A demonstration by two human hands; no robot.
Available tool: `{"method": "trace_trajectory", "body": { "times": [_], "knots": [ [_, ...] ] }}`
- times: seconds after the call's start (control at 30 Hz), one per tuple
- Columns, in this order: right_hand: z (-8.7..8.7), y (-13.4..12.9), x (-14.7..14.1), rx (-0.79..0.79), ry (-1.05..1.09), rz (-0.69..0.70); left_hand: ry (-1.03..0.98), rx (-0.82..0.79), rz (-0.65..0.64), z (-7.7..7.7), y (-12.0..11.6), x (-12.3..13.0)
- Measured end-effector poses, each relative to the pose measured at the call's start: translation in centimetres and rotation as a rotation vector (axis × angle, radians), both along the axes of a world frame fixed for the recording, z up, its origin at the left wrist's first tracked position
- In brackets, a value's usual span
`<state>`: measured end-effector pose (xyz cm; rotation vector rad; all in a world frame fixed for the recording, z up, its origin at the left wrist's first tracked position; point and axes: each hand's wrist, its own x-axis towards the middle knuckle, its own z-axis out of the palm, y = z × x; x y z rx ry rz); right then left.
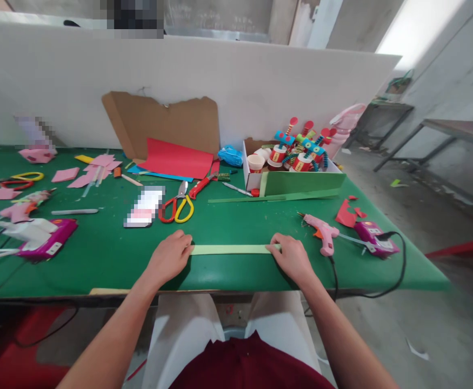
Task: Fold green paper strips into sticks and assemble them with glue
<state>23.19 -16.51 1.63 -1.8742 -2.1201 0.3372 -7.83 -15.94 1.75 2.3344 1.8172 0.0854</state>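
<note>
A pale green paper strip [230, 249] lies stretched straight across the near part of the green table [236, 275]. My left hand [172, 256] is closed on its left end, fingers pinched together. At the other end, my right hand [291, 256] pinches the strip, and a short bit of it shows past the fingers. To the right of that hand rests a pink glue gun [321, 232]. Beyond my left hand lie scissors [177, 208] with one red and one yellow handle.
A box [303, 183] of paper cups and paper figures stands at the back right. Red paper [177, 158] leans near brown cardboard [171, 121]. Purple power strips [376, 240] with cords lie at both sides. A phone [145, 206] and pink paper pieces [98, 168] are at left.
</note>
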Motion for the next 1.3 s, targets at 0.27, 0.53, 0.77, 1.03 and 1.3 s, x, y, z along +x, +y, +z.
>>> {"method": "trace_trajectory", "body": {
  "times": [0.27,0.53,0.77,1.03,1.3],
  "knots": [
    [-0.4,0.2,0.4,0.015,-0.008,0.031,0.032,-0.009,0.018,0.5,-0.2,0.4],
    [-0.5,0.1,0.3,0.027,-0.012,0.027,0.047,-0.027,0.027,0.5,0.1,0.4],
    [-0.5,0.2,0.4,0.030,-0.010,0.028,0.050,-0.028,0.038,0.6,0.1,0.5],
    [-0.2,0.1,0.3,0.005,0.001,0.003,0.070,-0.012,0.029,0.7,-0.5,0.6],
    [0.0,-0.6,0.8,0.005,0.136,-0.047,0.174,0.146,-0.117,0.5,-1.2,0.5]
  ]
}}
